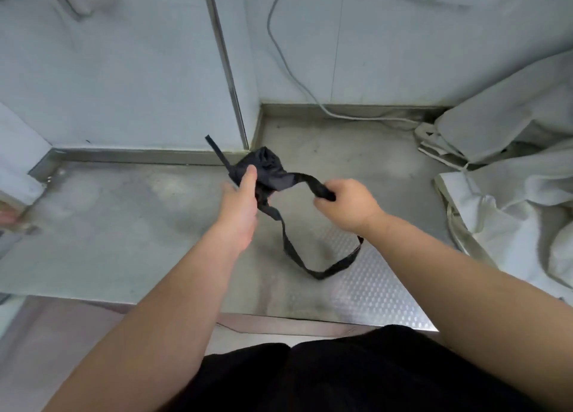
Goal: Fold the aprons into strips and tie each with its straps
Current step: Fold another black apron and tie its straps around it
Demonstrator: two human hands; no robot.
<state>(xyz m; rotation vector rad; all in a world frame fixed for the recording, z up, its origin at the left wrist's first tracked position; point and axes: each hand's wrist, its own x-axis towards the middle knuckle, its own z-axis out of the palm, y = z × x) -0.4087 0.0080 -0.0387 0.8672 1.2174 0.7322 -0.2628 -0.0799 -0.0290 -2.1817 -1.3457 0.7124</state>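
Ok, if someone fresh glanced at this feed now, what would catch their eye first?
The black apron bundle, gripped mid-frame by the left hand above the steel counter. The right hand holds a strap out to the side, with more strap hanging in a loop below. Pale cloth is heaped at the right.

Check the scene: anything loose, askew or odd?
Nothing spilled or damaged. On the black apron bundle held in the left hand, one strap end sticks up loose, and the strap loop gripped by the right hand hangs slack.
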